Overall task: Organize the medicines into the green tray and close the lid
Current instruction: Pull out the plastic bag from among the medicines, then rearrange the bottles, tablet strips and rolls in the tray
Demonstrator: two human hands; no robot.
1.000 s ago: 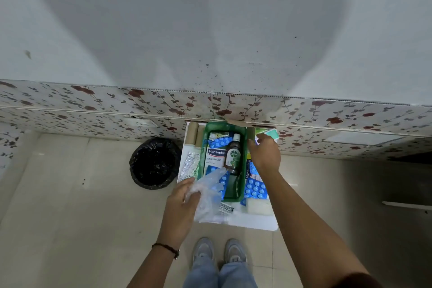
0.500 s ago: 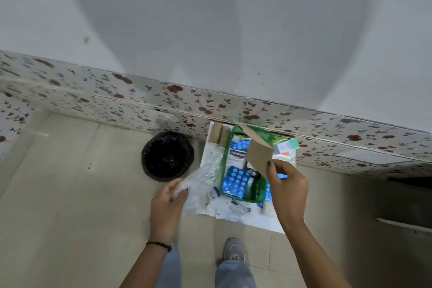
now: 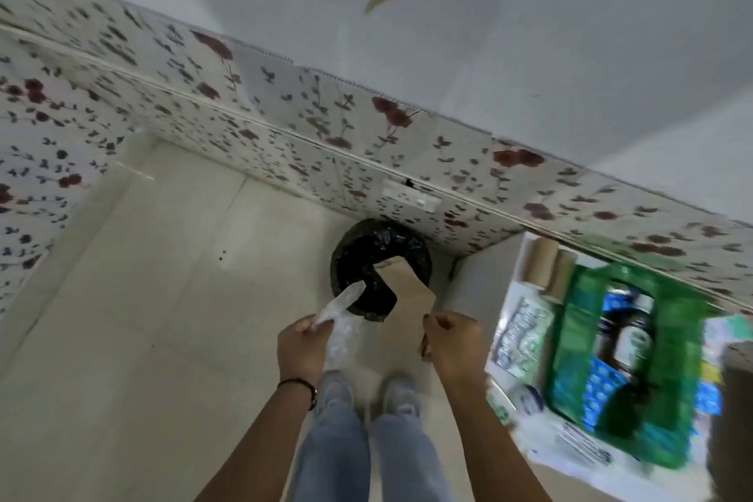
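Both hands have swung from the green tray [image 3: 623,371] toward the black bin [image 3: 381,257]. Left hand [image 3: 303,346] fingers grip clear plastic wrap [image 3: 340,322]; right hand [image 3: 454,340] fingers pinch brown cardboard [image 3: 403,298]. Tray, blurred, sits right, holding medicines [image 3: 627,334].

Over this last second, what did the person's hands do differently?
The right hand lifted a brown paper piece off the green tray and carried it left, over the black bin. The left hand swung there too, its grip still on the clear plastic wrapper. The view turned left with them. The tray stayed put, still open.
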